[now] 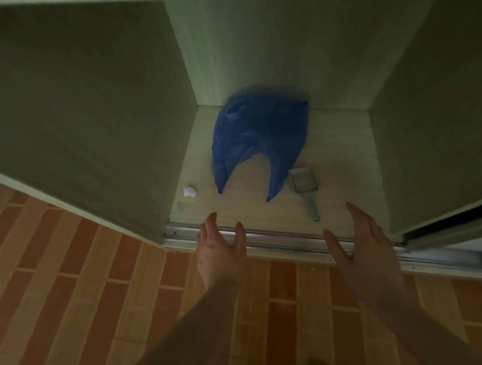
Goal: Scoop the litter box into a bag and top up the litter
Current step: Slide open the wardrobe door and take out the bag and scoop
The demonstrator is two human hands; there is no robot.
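Empty hands (290,253), brick-pattern floor (70,294), closet floor (340,152), blue bag (259,132), scoop (302,183)

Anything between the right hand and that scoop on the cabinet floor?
Nothing visible. The right hand is open over the sliding track; the scoop lies just beyond, handle toward it, with the blue bag to its left.

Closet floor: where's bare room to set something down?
Bare closet floor lies right of the blue plastic bag and litter scoop, up to the right wall. A smaller patch sits between the bag's two handles. The left front corner is tighter, holding a crumpled white scrap.
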